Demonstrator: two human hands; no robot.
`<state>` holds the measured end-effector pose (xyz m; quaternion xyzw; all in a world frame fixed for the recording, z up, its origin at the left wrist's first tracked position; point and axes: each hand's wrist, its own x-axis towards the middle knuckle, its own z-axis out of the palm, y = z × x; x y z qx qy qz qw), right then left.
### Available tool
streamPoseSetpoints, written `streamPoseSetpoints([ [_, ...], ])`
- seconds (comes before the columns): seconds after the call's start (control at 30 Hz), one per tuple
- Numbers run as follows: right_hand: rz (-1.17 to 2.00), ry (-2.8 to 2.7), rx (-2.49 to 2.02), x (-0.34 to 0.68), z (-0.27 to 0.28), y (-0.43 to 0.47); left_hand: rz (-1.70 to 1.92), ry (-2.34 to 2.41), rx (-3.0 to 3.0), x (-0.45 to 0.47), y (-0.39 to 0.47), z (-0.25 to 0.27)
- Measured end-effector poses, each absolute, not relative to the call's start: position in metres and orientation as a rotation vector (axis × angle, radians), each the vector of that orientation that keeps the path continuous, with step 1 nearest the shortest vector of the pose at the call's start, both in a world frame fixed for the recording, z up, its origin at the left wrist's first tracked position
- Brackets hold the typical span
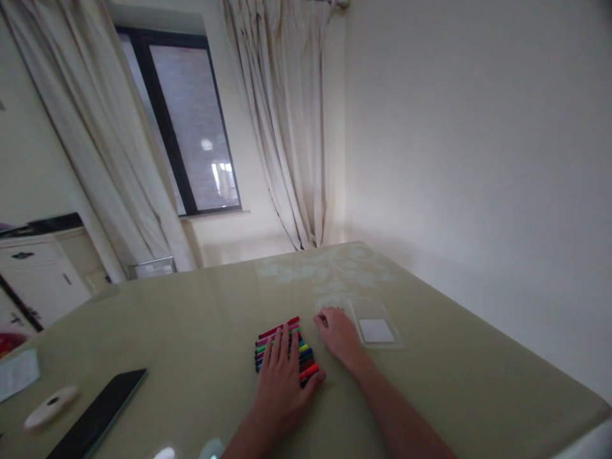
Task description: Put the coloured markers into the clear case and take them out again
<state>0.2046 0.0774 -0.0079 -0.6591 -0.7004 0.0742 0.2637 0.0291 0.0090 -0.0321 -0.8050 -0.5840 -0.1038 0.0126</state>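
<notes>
A row of coloured felt-tip pens [306,357] lies side by side on the table, with red, pink, green, yellow and dark ones showing. My left hand [284,376] rests palm down across them, fingers stretched out and thumb out to the right beside the red pen nearest me; it covers the middle of the row. Just right of the pens, my right hand [338,333] is closed with its fingers curled in. Whatever may be inside them is hidden. Behind and beside that hand lies an opened clear plastic case [394,335] with a white rectangle in its right half.
A green-beige cover with a pale leaf pattern spans the table [201,331]. At the left are a dark flat tablet-like device [102,411], a white oval object [51,408] and a pale folded sheet [19,375]. A wall [478,159] runs along the right side.
</notes>
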Motion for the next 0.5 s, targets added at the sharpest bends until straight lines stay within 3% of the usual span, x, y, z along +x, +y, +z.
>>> streamPoseSetpoints([
  [0.5, 0.200, -1.852, -1.746, 0.204, -0.013, 0.080, -0.227, -2.051, -2.277, 0.033, 0.044, -0.029],
])
